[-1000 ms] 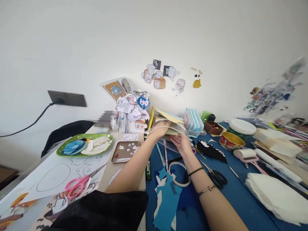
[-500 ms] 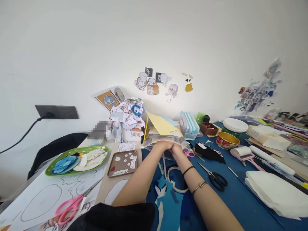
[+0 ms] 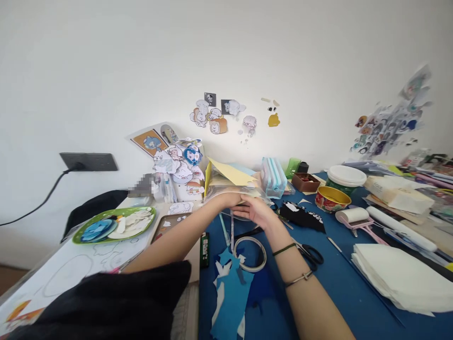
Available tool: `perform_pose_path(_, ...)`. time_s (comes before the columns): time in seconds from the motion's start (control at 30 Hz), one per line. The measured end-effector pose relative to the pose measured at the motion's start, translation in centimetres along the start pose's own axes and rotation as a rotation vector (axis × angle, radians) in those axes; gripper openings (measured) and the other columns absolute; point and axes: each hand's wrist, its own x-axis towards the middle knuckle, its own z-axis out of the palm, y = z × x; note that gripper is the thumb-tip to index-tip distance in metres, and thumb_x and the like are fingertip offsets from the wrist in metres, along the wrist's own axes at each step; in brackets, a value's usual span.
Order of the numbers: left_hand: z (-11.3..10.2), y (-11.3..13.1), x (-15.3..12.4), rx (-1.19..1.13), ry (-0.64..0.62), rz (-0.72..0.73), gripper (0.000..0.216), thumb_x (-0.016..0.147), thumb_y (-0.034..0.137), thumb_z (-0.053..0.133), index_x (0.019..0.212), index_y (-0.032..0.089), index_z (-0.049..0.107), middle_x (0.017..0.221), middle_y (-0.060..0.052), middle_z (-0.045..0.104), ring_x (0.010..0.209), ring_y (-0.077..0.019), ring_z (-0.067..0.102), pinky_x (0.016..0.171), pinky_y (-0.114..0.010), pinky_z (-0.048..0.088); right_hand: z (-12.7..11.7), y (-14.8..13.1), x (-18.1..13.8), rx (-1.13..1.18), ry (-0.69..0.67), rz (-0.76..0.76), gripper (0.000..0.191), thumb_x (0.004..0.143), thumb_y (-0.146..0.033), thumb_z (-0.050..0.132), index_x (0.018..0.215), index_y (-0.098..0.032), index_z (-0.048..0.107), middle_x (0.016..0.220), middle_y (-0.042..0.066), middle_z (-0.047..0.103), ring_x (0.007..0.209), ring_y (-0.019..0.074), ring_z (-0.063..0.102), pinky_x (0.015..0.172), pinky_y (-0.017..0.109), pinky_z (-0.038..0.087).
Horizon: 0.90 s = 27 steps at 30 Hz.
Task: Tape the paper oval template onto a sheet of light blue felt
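Note:
Both my hands meet at a clear plastic bag point(image 3: 226, 191) stuffed with yellow, cream and pale blue paper sheets point(image 3: 231, 173), at the back of the blue table mat point(image 3: 336, 288). My left hand point(image 3: 228, 199) grips the bag's lower edge with curled fingers. My right hand point(image 3: 256, 211), wrist in a dark band and a bracelet, closes on the same edge from the right. A roll of tape point(image 3: 250, 247) and blue felt scraps point(image 3: 231, 293) lie just before my hands.
A green plate point(image 3: 115, 225) of cut shapes and a brown tray point(image 3: 169, 222) sit at left. Black scissors point(image 3: 310, 252), black felt point(image 3: 301, 215), a gold tin point(image 3: 331, 199), a lint roller point(image 3: 354, 217) and stacked white sheets point(image 3: 399, 278) lie at right. A striped pouch point(image 3: 273, 176) stands behind the bag.
My hands came out from among the sheets and closed together on the bag's lower edge. The view shifted right and tilted, so the pink scissors left sight.

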Motion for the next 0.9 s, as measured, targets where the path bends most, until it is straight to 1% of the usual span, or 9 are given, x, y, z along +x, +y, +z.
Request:
perform_pose_path(0.07, -0.2, 0.4, -2.8, -0.062, 0.019, -0.015, 0.035, 0.097, 0.031, 0.034, 0.119, 0.020, 0.060, 0.125, -0.005, 0.063, 0.112, -0.0177, 0.058, 0.097, -0.030, 0.044, -0.2, -1.0, -0.9, 0.009, -0.103, 0.039, 0.024, 0.072, -0.013, 0.065, 0.096, -0.014, 0.062, 0.088, 0.008, 0.072, 0.075, 0.0201, 0.071, 0.072, 0.038, 0.060)
perform_pose_path(0.1, -0.4, 0.5, -4.0, -0.090, 0.036, -0.023, 0.039, 0.098, 0.033, 0.031, 0.121, 0.020, 0.059, 0.126, -0.003, 0.062, 0.113, -0.0163, 0.058, 0.097, -0.027, 0.043, -0.3, -1.2, -1.2, 0.007, -0.133, 0.045, 0.026, 0.071, -0.012, 0.067, 0.097, -0.013, 0.063, 0.089, 0.009, 0.072, 0.077, 0.0209, 0.071, 0.073, 0.039, 0.060)
perform_pose_path(0.2, -0.7, 0.4, -6.2, -0.141, 0.077, -0.044, 0.040, 0.096, 0.037, 0.035, 0.123, 0.021, 0.060, 0.125, -0.001, 0.064, 0.113, -0.0158, 0.058, 0.096, -0.024, 0.042, -0.7, -0.9, -1.5, -0.023, -0.134, 0.019, 0.023, 0.072, -0.015, 0.070, 0.094, -0.012, 0.065, 0.087, 0.009, 0.073, 0.075, 0.0199, 0.072, 0.069, 0.034, 0.060)
perform_pose_path(0.3, -0.4, -0.1, -6.3, -0.168, 0.113, -0.064, 0.036, 0.091, 0.037, 0.045, 0.116, 0.020, 0.065, 0.118, -0.002, 0.068, 0.107, -0.0187, 0.062, 0.094, -0.026, 0.045, -1.0, 0.0, -1.0, -0.069, -0.089, -0.041, 0.019, 0.071, -0.018, 0.072, 0.090, -0.013, 0.067, 0.083, 0.008, 0.073, 0.071, 0.0165, 0.071, 0.067, 0.028, 0.060)
perform_pose_path(0.4, 0.1, -0.8, -5.9, -0.193, 0.141, -0.075, 0.034, 0.090, 0.036, 0.048, 0.114, 0.021, 0.066, 0.117, -0.002, 0.068, 0.106, -0.0199, 0.062, 0.093, -0.028, 0.045, -1.2, 0.7, -0.4, -0.117, -0.068, -0.069, 0.021, 0.067, -0.017, 0.075, 0.087, -0.014, 0.069, 0.082, 0.007, 0.073, 0.068, 0.0154, 0.071, 0.065, 0.026, 0.060)
perform_pose_path(0.6, 0.5, -1.1, -6.1, -0.196, 0.170, -0.092, 0.032, 0.090, 0.033, 0.048, 0.112, 0.020, 0.067, 0.117, -0.003, 0.068, 0.108, -0.0208, 0.061, 0.094, -0.028, 0.043, -1.4, 1.2, -0.1, -0.179, -0.016, -0.075, 0.019, 0.065, -0.015, 0.076, 0.084, -0.014, 0.071, 0.076, 0.003, 0.074, 0.064, 0.0141, 0.070, 0.061, 0.022, 0.060)
perform_pose_path(0.73, 0.3, -0.9, -6.2, -0.135, 0.189, -0.088, 0.029, 0.091, 0.028, 0.045, 0.105, 0.022, 0.070, 0.108, -0.003, 0.071, 0.100, -0.0211, 0.064, 0.087, -0.029, 0.046, -1.1, 1.4, -0.2, -0.215, 0.019, -0.086, 0.022, 0.066, -0.013, 0.075, 0.087, -0.013, 0.070, 0.082, 0.005, 0.074, 0.061, 0.0130, 0.070, 0.059, 0.021, 0.060)
perform_pose_path(0.83, 0.4, -0.7, -6.2, -0.053, 0.209, -0.102, 0.031, 0.093, 0.023, 0.040, 0.102, 0.021, 0.069, 0.104, -0.007, 0.072, 0.096, -0.0230, 0.064, 0.084, -0.031, 0.047, -1.0, 1.4, -0.4, -0.251, 0.027, -0.070, 0.022, 0.071, -0.020, 0.072, 0.091, -0.013, 0.069, 0.084, 0.007, 0.074, 0.062, 0.0145, 0.070, 0.059, 0.022, 0.060)
perform_pose_path(0.9, 0.5, -0.5, -6.3, 0.011, 0.219, -0.110, 0.032, 0.092, 0.020, 0.038, 0.107, 0.018, 0.066, 0.105, -0.011, 0.070, 0.096, -0.0259, 0.065, 0.082, -0.034, 0.047, -1.0, 1.4, -0.5, -0.268, 0.026, -0.045, 0.022, 0.075, -0.024, 0.069, 0.095, -0.014, 0.067, 0.083, 0.007, 0.074, 0.065, 0.0164, 0.071, 0.060, 0.025, 0.060)
